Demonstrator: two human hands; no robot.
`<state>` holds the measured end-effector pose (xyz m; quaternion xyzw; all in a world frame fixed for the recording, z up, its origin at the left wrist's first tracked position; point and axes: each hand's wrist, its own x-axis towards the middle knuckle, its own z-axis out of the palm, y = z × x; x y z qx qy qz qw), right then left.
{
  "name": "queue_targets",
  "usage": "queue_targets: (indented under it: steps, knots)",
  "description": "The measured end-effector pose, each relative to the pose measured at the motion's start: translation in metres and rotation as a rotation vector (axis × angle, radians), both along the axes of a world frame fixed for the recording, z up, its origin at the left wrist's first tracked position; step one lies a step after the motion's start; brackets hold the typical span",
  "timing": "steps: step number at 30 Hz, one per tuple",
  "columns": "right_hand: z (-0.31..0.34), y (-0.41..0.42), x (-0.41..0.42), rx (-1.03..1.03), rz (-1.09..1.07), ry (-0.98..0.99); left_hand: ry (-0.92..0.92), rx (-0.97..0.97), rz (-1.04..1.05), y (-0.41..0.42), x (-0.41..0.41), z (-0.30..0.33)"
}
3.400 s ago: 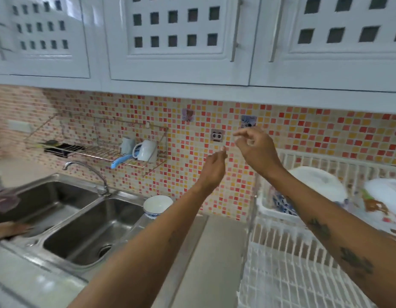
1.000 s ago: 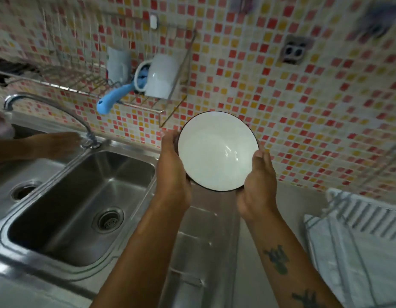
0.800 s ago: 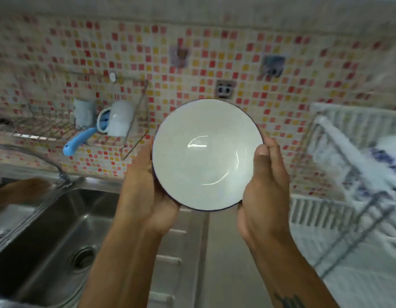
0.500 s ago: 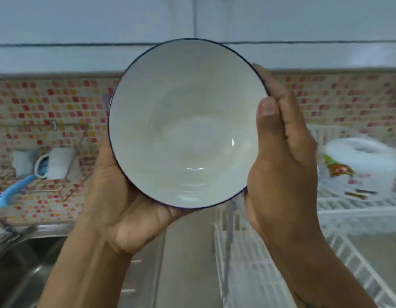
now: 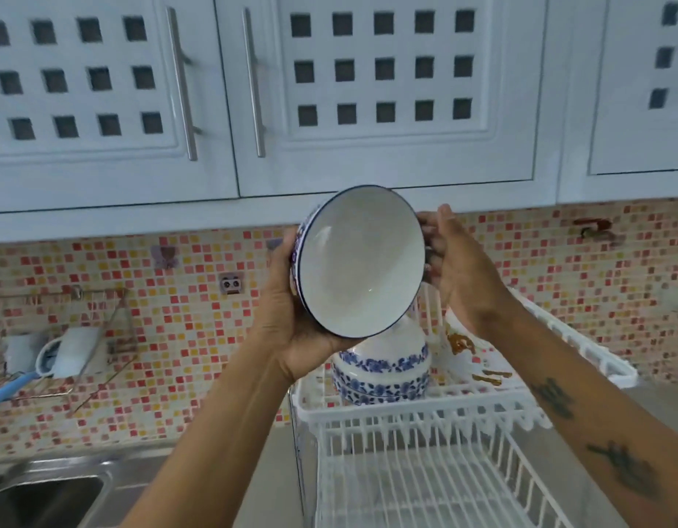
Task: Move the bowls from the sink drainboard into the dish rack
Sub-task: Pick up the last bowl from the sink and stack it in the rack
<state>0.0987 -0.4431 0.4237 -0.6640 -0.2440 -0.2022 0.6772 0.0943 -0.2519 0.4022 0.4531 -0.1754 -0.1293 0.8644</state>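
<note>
I hold a white bowl [image 5: 362, 261] with a dark blue rim and blue floral outside, tilted on its side with the inside facing me. My left hand [image 5: 288, 306] cups it from the left and below. My right hand [image 5: 455, 264] presses its right edge. The bowl hangs above the upper tier of the white dish rack [image 5: 425, 409]. Directly beneath it, a stack of upside-down blue-and-white bowls [image 5: 383, 369] rests in that tier. The rack's lower tier [image 5: 417, 485] lies in front.
White wall cabinets [image 5: 330, 108] hang close above the bowl. A steel sink [image 5: 52, 493] is at the lower left. A wire wall shelf with a white mug [image 5: 69, 352] and a blue handle is at the left. A patterned dish [image 5: 470, 348] sits behind my right forearm.
Both hands carried the bowl up from the drainboard and rightward over the rack. The bowl has moved away from my face and tilted to the right.
</note>
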Motion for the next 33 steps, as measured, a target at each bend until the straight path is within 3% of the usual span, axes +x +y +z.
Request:
queue_targets:
  steps: [2, 5, 8, 11, 13, 21, 26, 33]
  knots:
    - [0.007, -0.017, 0.002, -0.186, -0.006, 0.085, -0.014, 0.033, 0.075, -0.008, -0.001, 0.003]
    - [0.013, -0.030, 0.002, -0.458, 0.066, 0.126, -0.199, 0.202, 0.235, -0.018, 0.005, 0.000]
    - [0.012, -0.037, 0.007, -0.551, 0.136, 0.169, -0.410, 0.362, 0.368, -0.025, 0.017, -0.005]
    - [0.006, -0.046, 0.024, -0.559, 0.180, 0.266, -0.497, 0.452, 0.470, -0.030, 0.025, -0.011]
    - [-0.001, -0.052, 0.036, -0.572, 0.245, 0.311, -0.460, 0.458, 0.533, -0.033, 0.027, -0.015]
    - [-0.020, -0.050, 0.053, -0.520, 0.333, 0.359, -0.520, 0.675, 0.738, -0.036, 0.043, -0.045]
    - [-0.042, -0.041, 0.072, -0.229, 0.233, 0.434, -0.555, 0.757, 0.777, -0.041, 0.055, -0.057]
    - [-0.058, -0.018, 0.090, -0.236, -0.047, 0.525, -0.576, 0.839, 0.743, -0.042, 0.065, -0.069]
